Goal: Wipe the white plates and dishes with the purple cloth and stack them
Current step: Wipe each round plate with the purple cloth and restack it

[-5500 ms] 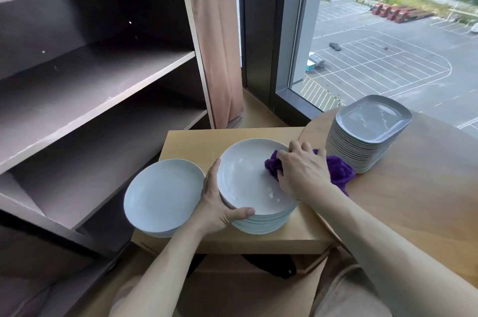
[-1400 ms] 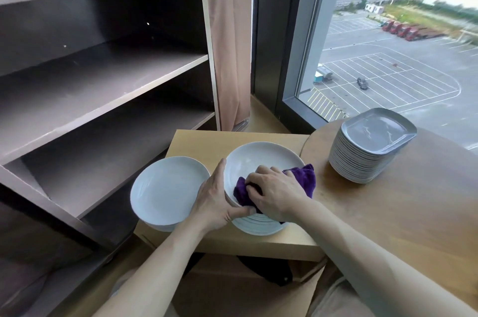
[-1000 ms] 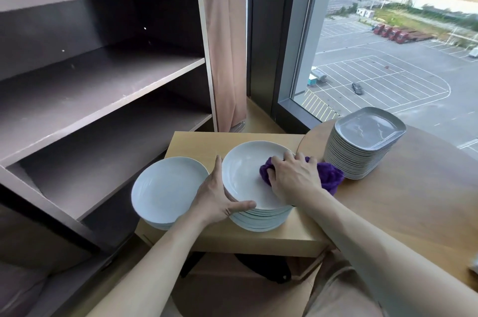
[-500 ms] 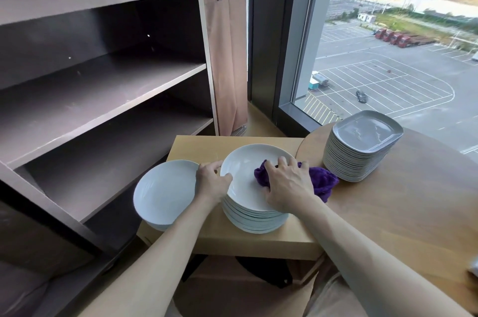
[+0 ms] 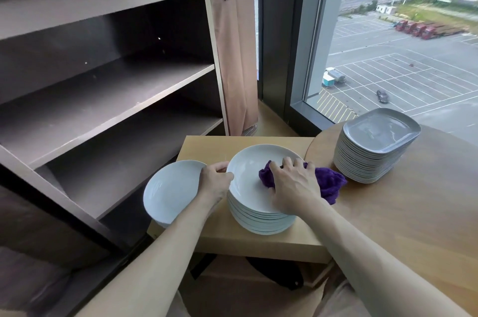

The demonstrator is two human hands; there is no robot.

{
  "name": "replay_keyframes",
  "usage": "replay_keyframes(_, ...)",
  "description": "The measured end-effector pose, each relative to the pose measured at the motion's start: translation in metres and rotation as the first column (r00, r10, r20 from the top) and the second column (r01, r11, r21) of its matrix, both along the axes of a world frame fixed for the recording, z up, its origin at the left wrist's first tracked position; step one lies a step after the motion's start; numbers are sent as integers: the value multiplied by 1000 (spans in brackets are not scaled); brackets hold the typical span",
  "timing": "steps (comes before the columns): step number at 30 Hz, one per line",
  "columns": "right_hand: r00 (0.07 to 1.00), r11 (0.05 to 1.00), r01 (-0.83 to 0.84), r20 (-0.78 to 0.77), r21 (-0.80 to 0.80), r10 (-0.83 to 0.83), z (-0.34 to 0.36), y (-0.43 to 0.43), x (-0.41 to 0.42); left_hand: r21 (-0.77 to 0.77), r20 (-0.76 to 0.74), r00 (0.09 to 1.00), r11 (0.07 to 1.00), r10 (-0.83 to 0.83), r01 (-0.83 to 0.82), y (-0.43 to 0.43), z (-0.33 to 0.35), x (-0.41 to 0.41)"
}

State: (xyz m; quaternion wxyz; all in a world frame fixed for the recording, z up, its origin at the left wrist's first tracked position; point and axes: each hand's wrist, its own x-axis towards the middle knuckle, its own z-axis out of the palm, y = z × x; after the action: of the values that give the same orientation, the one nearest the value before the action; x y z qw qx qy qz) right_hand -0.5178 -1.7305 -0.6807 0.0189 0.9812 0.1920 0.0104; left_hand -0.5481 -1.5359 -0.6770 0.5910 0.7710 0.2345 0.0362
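Note:
A tall stack of white round plates [image 5: 258, 218] stands on a small wooden table [image 5: 212, 147]. My left hand [image 5: 216, 182] pinches the left rim of the top plate [image 5: 245, 174]. My right hand [image 5: 294, 188] holds the purple cloth [image 5: 329, 183] down on that plate's right side, and part of the cloth trails over the rim. A second, lower pile of white plates [image 5: 168, 191] sits to the left, overhanging the table's edge.
A stack of grey square dishes [image 5: 372, 145] stands on the round wooden table [image 5: 413, 213] at right. A dark open shelving cart [image 5: 103, 99] with a brown cloth bag [image 5: 236, 57] fills the left. A large window lies behind.
My left hand shifted from the plate's front edge to pinch its left rim. The right hand and cloth slid from the near side to the right side of the plate.

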Motion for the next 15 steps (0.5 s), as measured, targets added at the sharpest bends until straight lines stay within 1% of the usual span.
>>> replay_keyframes(8,1000,999,-15,-14,28,15,1,4,3,-78,-28,1000,997,3,-5,2,1,3)
replay_keyframes(12,1000,999,-19,-15,32,19,-1,8,5,-72,-72,997,997,15,-20,4,3,6)
replay_keyframes(15,1000,999,-25,-4,41,25,-3,10,6,-118,-85,996,992,27,-37,3,6,6)
